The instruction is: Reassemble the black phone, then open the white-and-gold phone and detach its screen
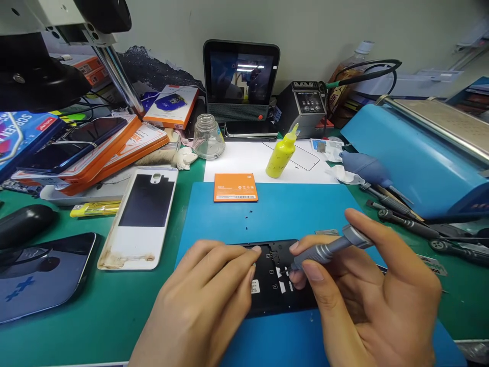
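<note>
A black phone (263,302) with its back cover off lies flat on the blue mat, its inner frame and white labels facing up. My left hand (208,290) grips the phone's left end, fingers bunched together over it. Pinched in my right hand (367,300) is a grey precision screwdriver (317,254), tilted, its tip down at the phone's right part near the white card slots. The exact contact point is too small to make out. Beyond the phone lie tiny dark screws (246,228) and an orange phone battery (236,187).
A white phone back cover (147,204) and a dark blue phone (48,278) lie at left. Behind the blue mat (305,204) stand a yellow bottle (281,155), a glass jar (209,137) and a tablet-like screen (241,76). Several screwdrivers (408,224) lie at right beside a blue machine (420,153).
</note>
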`<state>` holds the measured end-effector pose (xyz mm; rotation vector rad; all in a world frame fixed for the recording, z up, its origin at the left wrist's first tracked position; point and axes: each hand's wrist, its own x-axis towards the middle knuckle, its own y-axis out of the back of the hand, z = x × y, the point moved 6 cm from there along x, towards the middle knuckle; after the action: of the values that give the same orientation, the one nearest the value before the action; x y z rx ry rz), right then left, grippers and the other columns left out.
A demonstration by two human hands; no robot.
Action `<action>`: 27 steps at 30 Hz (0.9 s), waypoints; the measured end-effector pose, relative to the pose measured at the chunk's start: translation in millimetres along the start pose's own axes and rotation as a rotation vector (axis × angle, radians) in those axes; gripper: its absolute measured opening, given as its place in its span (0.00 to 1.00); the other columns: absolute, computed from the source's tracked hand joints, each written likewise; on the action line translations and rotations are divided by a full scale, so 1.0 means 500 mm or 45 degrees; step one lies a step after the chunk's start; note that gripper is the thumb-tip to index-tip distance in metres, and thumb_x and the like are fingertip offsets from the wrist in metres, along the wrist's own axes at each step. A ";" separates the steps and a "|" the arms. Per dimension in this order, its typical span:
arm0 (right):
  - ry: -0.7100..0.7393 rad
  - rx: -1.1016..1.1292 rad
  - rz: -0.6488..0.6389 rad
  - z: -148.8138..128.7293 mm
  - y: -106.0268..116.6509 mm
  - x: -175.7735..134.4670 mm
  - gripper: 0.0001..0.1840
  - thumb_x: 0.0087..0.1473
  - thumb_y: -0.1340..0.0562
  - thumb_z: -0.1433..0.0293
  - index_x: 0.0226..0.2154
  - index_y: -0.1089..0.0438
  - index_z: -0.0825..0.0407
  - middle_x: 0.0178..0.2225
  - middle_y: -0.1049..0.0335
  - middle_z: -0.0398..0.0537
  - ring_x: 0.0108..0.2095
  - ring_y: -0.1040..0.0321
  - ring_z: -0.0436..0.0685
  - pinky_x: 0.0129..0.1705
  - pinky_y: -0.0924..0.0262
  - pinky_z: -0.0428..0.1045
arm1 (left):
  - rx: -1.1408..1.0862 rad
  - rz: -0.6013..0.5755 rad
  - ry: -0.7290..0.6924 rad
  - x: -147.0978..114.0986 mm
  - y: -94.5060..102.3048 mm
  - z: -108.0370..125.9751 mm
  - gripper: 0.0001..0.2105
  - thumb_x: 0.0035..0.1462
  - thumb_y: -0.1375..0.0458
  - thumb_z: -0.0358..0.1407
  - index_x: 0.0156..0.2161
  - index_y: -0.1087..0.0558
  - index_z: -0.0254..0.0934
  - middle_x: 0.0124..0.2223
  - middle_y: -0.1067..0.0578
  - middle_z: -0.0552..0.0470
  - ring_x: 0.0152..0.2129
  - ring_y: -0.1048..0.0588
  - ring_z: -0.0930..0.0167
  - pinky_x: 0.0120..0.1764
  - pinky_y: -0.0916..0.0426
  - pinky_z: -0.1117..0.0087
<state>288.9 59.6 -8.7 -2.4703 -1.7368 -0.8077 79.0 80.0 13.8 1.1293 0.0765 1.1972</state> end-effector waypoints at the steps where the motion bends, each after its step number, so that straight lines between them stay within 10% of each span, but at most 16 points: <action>1: -0.008 -0.004 -0.006 0.002 -0.001 0.000 0.37 0.64 0.27 0.73 0.71 0.31 0.39 0.55 0.18 0.55 0.37 0.16 0.58 0.32 0.18 0.50 | -0.013 -0.005 0.005 -0.002 0.001 -0.002 0.11 0.78 0.42 0.29 0.56 0.18 0.36 0.52 0.12 0.51 0.45 0.18 0.71 0.51 0.20 0.75; 27: -0.029 0.407 -0.215 -0.042 -0.034 0.022 0.32 0.75 0.37 0.76 0.71 0.38 0.32 0.45 0.17 0.43 0.32 0.17 0.50 0.40 0.16 0.46 | -0.211 -0.207 0.138 -0.011 -0.022 -0.020 0.10 0.78 0.37 0.36 0.57 0.19 0.55 0.51 0.12 0.69 0.43 0.22 0.71 0.45 0.22 0.68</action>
<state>268.3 69.4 9.4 -2.1582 -1.9276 -0.4647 78.5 83.2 -1.9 0.8960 0.1461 1.0977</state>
